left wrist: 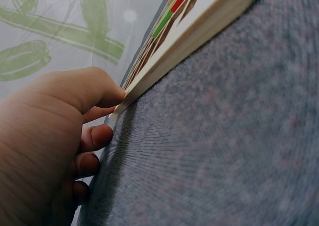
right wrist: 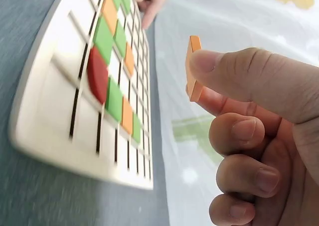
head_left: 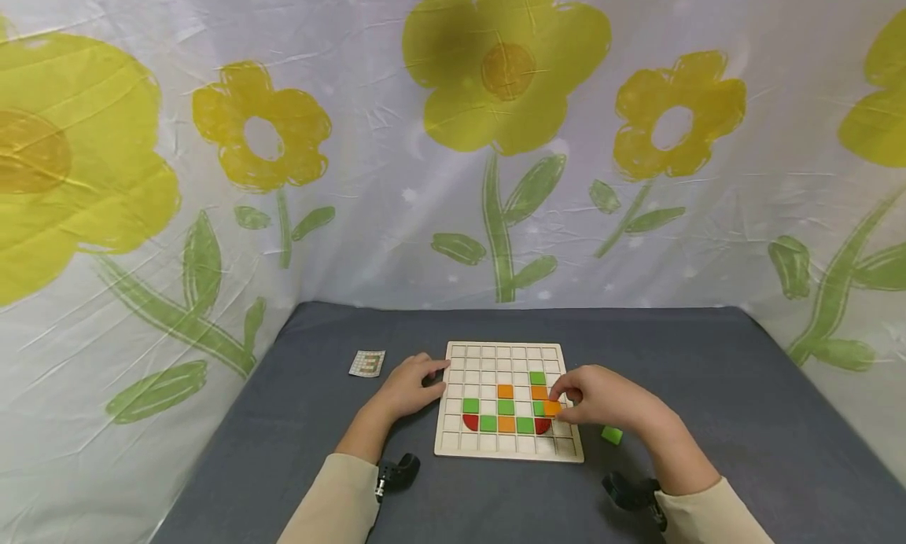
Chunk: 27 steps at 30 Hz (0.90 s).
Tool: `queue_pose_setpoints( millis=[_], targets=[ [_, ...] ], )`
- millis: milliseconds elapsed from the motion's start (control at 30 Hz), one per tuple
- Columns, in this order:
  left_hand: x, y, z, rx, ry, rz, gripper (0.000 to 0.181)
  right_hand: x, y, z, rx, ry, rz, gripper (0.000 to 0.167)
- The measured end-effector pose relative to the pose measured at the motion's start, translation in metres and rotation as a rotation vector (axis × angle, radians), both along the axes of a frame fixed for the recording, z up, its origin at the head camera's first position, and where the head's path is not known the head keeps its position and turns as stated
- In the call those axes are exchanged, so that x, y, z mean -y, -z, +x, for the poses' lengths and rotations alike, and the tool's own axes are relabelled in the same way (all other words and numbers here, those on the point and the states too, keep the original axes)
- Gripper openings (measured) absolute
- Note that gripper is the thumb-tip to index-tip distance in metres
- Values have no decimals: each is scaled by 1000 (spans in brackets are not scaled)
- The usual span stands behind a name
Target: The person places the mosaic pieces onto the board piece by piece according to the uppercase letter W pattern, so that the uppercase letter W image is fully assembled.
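A wooden grid board (head_left: 467, 443) lies on the table, holding several green and orange square tiles and two rounded red tiles (head_left: 470, 423). My right hand (head_left: 612, 402) is raised over the board's right part. Between its thumb and index finger it pinches an orange square tile (right wrist: 194, 69), apart from the board; the other fingers are curled in. My left hand (head_left: 409, 387) is at the board's left edge, where the thumb and index finger touch the rim (left wrist: 149, 76). A loose green tile (head_left: 612, 435) lies right of the board, below my right hand.
A small card (head_left: 366, 363) with a printed grid pattern lies left of the board. Dark cloth (head_left: 340, 324) covers the table. A pale curtain (head_left: 382, 214) with yellow flowers encloses the back and sides.
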State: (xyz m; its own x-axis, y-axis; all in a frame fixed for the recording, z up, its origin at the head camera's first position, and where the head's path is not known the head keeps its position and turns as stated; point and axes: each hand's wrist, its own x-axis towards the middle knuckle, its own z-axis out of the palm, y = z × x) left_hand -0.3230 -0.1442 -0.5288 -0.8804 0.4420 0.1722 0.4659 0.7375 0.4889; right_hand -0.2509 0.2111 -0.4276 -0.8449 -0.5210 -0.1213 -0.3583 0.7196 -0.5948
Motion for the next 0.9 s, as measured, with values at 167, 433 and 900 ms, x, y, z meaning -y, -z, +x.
queue_pose_setpoints(
  millis=[167, 433, 900],
  targets=[
    [0, 1, 1, -6, -2, 3, 44, 17, -1, -8, -12, -36, -14, 13],
    [0, -1, 0, -9, 2, -2, 45, 46, -6, -20, -28, -88, -53, 15],
    [-6, 3, 3, -12, 13, -6, 44, 91, 4, -29, -47, -47, -109, 11]
  ],
)
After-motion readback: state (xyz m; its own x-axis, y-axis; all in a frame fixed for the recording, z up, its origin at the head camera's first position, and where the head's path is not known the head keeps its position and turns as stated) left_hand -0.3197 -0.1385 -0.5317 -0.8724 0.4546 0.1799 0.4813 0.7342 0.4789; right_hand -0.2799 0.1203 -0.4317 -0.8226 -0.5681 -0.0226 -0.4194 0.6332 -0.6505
